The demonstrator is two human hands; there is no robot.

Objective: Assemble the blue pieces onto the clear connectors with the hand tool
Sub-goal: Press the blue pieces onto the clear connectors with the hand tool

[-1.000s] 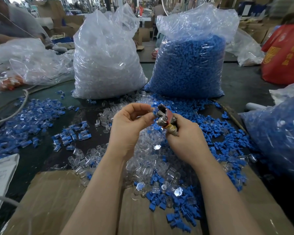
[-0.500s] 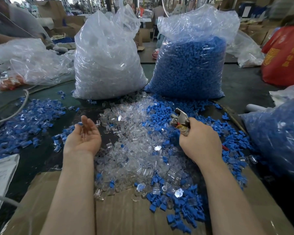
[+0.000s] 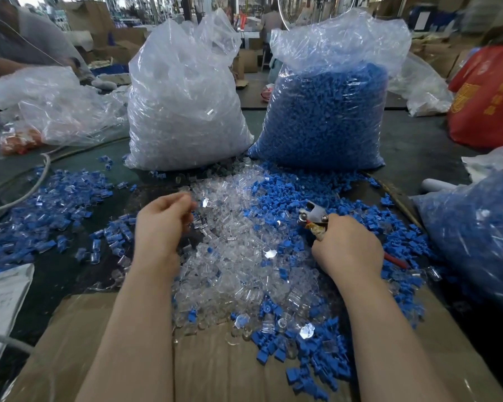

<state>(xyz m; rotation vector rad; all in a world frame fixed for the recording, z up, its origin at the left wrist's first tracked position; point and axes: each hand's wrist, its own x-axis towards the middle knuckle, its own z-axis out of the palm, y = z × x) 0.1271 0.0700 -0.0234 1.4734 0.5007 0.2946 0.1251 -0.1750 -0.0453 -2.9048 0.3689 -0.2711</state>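
The left hand (image 3: 164,224) has swung from frame left onto the clear connectors (image 3: 238,256), fingers curled, possibly pinching one; light, slippery, take by its sides. The right hand (image 3: 347,248) grasps the hand tool (image 3: 314,217).

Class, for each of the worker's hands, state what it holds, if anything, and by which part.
The right hand grips the hand tool by its handles. The left hand is blurred; a hold cannot be told.

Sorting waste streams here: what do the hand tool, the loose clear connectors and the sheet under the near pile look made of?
Hand tool: bare grey metal head, dull shine; red handle, probably plastic-coated. Loose clear connectors: transparent glossy plastic, glinting. Brown sheet: matte corrugated cardboard, seam visible.
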